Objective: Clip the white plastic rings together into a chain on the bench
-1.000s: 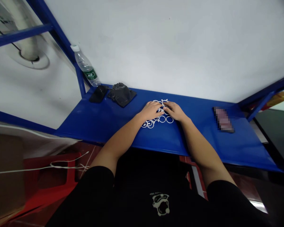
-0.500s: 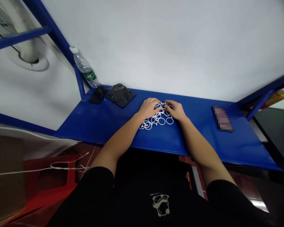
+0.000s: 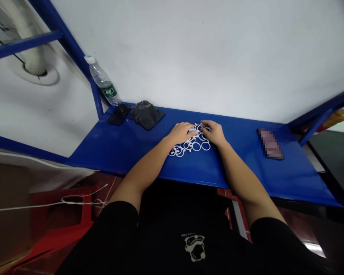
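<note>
Several thin white rings [image 3: 196, 146], some with small knobs, lie overlapping in a loose heap on the blue tabletop [image 3: 199, 172]. My left hand [image 3: 181, 132] rests palm down over the heap's left side, its fingers stretched forward and its thumb pointing right across the rings. On the other side, my right hand [image 3: 214, 132] curves around the upper right of the heap, with a gap between thumb and forefinger. Both hands touch or nearly touch rings. Neither lifts one that I can see, and some rings are hidden beneath the fingers.
At the back left stand a clear plastic bottle [image 3: 104, 84], a black phone-like object [image 3: 119, 114] and a dark drawstring pouch [image 3: 147, 115]. A pixelated flat object [image 3: 270, 144] lies to the right. Blue frame bars border the table; a red stool [image 3: 87, 214] is below left.
Both hands have barely moved. A few rings at the top of the heap, between the hands, have shifted slightly, and my right fingertips have edged a little to the right.
</note>
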A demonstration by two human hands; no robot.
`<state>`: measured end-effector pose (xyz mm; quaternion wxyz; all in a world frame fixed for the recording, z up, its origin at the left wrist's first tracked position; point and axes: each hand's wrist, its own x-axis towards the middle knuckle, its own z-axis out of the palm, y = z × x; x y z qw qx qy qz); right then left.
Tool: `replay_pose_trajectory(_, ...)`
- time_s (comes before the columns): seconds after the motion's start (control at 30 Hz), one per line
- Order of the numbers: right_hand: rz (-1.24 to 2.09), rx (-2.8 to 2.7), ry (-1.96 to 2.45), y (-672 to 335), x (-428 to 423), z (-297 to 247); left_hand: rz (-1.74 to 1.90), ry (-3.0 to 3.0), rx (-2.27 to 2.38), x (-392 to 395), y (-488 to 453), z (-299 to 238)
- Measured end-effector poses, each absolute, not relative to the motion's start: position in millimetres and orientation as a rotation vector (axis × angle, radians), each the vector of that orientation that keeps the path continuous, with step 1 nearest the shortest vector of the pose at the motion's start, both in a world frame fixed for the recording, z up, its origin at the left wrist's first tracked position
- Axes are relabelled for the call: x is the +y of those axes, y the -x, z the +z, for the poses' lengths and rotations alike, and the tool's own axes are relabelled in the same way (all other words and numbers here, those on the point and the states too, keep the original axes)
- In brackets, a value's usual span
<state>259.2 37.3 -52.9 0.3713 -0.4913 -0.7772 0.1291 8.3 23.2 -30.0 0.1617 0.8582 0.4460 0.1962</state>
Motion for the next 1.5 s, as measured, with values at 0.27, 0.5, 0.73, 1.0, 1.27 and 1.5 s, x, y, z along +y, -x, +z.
replay_pose_trajectory(0.27,0.240,-1.952,1.218,-256.2,34.3,-44.4,0.653,-2.451,1.265,21.8,-8.4,-26.5)
replay_pose_trajectory(0.5,0.146,-1.879,1.146,-239.8,19.4,-30.9,0.778,-2.471,1.246,19.0,-8.6,-21.4)
replay_pose_trajectory(0.73,0.159,-1.971,1.103,-228.3,5.9,-23.0,0.881,-2.501,1.224,18.6,-12.1,-21.3)
replay_pose_trajectory(1.0,0.211,-2.036,1.125,-231.1,5.4,-24.6,0.949,-2.527,1.211,17.2,-14.2,-21.1)
replay_pose_trajectory(1.27,0.228,-2.042,1.121,-237.1,6.1,-23.1,0.933,-2.563,1.157,16.9,-13.0,-21.6)
replay_pose_trajectory(1.5,0.230,-2.036,1.107,-232.1,5.1,-22.6,0.919,-2.568,1.174,16.2,-12.8,-21.3)
